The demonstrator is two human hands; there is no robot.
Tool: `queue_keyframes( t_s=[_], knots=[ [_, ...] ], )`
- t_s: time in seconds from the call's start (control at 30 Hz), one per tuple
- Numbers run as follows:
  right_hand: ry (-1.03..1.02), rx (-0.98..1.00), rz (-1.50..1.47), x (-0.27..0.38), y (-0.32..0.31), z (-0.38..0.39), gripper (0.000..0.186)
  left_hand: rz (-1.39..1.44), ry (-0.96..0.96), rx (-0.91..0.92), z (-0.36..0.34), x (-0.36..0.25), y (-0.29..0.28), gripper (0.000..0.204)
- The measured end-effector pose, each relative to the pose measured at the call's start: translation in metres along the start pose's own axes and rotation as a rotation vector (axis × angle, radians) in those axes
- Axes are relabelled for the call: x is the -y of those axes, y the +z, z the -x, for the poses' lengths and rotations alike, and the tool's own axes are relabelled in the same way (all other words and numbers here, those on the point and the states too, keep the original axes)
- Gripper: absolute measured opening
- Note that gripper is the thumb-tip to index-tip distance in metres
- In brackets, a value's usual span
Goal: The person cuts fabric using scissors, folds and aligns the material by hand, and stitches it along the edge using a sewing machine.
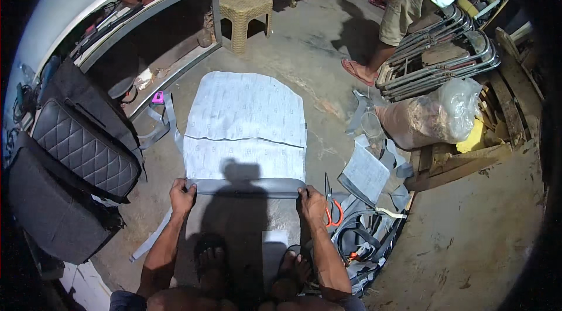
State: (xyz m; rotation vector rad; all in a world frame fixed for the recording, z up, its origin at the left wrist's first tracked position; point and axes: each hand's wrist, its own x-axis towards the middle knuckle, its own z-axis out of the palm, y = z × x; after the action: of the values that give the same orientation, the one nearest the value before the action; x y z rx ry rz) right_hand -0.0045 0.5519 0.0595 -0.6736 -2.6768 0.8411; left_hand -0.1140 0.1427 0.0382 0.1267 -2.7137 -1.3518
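Note:
A sheet of grey upholstery vinyl [243, 106], its white fabric backing facing up, lies on the floor in front of me. Its far edge is rounded, and a dark wavy line crosses its middle. Along the near edge a grey strip is folded over. My left hand [182, 196] pinches the left end of that strip between thumb and fingers. At the strip's right end my right hand [312, 203] grips it in the same way. Scissors [334, 210] with orange handles lie just right of my right hand. My shadow falls over the sheet's near part.
Black quilted seat cushions [88, 141] are stacked at the left. Vinyl offcuts [364, 173] and strips lie at the right, beside a wooden board [462, 229]. A woven-pattern stool [243, 15], folded metal chair frames [439, 56] and another person's leg [391, 33] are farther off.

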Motion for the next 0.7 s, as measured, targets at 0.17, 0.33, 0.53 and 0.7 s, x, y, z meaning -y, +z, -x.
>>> queue_keyframes(
  t_s=[0.17,0.33,0.53,0.7],
  knots=[
    [0.027,0.035,0.001,-0.002,0.002,0.001,0.032,-0.123,0.033,-0.011,-0.004,-0.004,0.002,0.019],
    [0.073,0.164,0.201,-0.014,0.003,-0.018,0.029,-0.182,0.023,-0.067,-0.005,-0.003,0.013,0.02],
    [0.088,0.155,0.154,-0.01,0.01,-0.017,0.03,-0.164,-0.008,-0.091,-0.006,-0.011,0.014,0.02],
    [0.065,0.145,0.199,-0.022,0.018,-0.015,0.028,-0.149,0.007,-0.096,-0.014,-0.002,0.018,0.02]
  ],
)
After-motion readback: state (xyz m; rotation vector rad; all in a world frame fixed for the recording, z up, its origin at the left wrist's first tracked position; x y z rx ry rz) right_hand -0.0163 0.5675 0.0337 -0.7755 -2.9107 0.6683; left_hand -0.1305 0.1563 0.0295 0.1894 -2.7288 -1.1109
